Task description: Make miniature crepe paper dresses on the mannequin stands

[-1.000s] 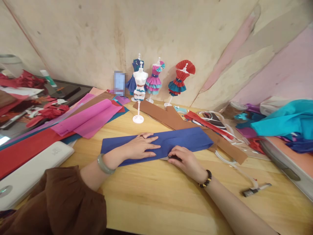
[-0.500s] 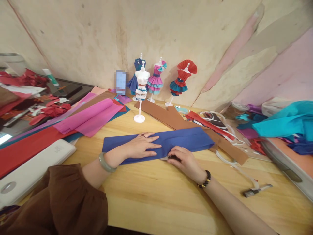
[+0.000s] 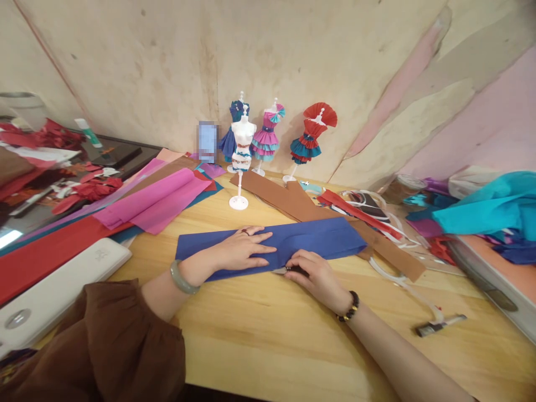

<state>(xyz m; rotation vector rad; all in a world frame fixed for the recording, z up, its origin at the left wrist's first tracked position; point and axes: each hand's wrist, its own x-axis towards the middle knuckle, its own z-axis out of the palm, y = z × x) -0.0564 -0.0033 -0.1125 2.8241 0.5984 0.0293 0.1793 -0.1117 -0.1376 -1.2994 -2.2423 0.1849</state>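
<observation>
A folded strip of blue crepe paper (image 3: 310,237) lies across the table before me. My left hand (image 3: 240,249) rests palm down on its left half, fingers spread. In my right hand (image 3: 312,272), at the paper's near edge, is a small cutting tool with a pointed metal blade (image 3: 278,271) and a dark handle. Its blade points left along the lower edge of the strip. Fingers cover most of the handle, so whether it is a knife or scissors is unclear. Just behind the strip stands a white mini dress form (image 3: 243,137) with bands round its waist and hips.
Three dressed mini mannequins, one in a red and teal dress (image 3: 309,139), stand by the wall. Pink paper (image 3: 154,198) and a long white device (image 3: 62,296) lie left. Brown paper (image 3: 276,195), a white cable (image 3: 389,273) and turquoise paper (image 3: 489,204) are to the right.
My right hand and the blade have shifted very slightly left along the paper's near edge. My left hand and the blue paper stay where they were.
</observation>
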